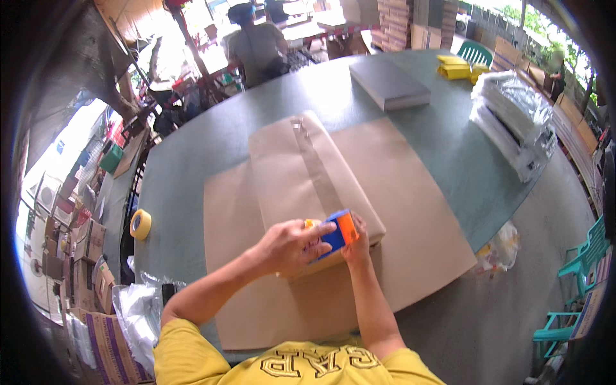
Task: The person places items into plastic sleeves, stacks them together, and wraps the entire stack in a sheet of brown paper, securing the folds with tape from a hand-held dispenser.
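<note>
A long carton [289, 167] wrapped in brown paper lies on a flat brown sheet [410, 186], a strip of tape running along its top. Over the carton's near end is a blue and orange tape dispenser [339, 235]. My left hand [289, 247] closes on its left side, fingers across the blue part. My right hand [357, 242] is closed at the orange end, fingers bent against it beside the carton's near right corner. Some fingertips and the tape's end are hidden behind the dispenser.
The round green table [186, 186] carries a yellow tape roll [140, 224] at left, a grey block-like stack [390, 83] at the back, plastic-wrapped bundles [513, 119] and yellow folded pieces [454, 67] at right. A person [256, 51] sits beyond; green chairs [587, 256] stand right.
</note>
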